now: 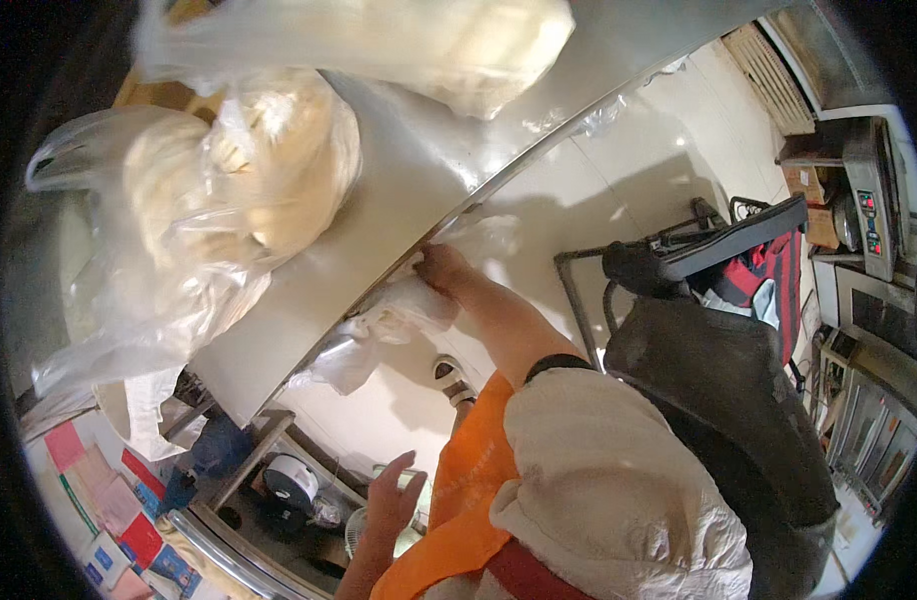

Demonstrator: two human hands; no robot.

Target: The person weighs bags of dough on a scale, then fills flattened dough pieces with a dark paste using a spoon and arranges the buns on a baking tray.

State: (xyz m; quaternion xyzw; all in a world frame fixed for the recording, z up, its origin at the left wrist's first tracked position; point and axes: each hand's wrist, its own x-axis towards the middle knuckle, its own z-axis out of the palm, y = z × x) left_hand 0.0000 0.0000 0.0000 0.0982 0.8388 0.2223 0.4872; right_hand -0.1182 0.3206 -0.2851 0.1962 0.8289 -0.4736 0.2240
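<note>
At the edge of the steel table (399,165), my right hand (441,266) is closed on a thin clear plastic bag (409,303). More of this crumpled film hangs along the table edge. My left hand (391,500) is held low in front of my orange apron (474,465), empty, its fingers apart. On the tabletop to the left lies a translucent bag (239,190) with pale, rounded pieces inside; I cannot tell what they are. A second bag (429,45) with pale contents lies at the far side, partly cut off by the frame.
A black-covered bulky item (719,400) and a black metal frame (585,262) stand close on my right. Beyond them is an appliance with red displays (869,225). A lower shelf holds a white-and-black round object (291,480). My sandalled foot (449,373) shows on the pale floor.
</note>
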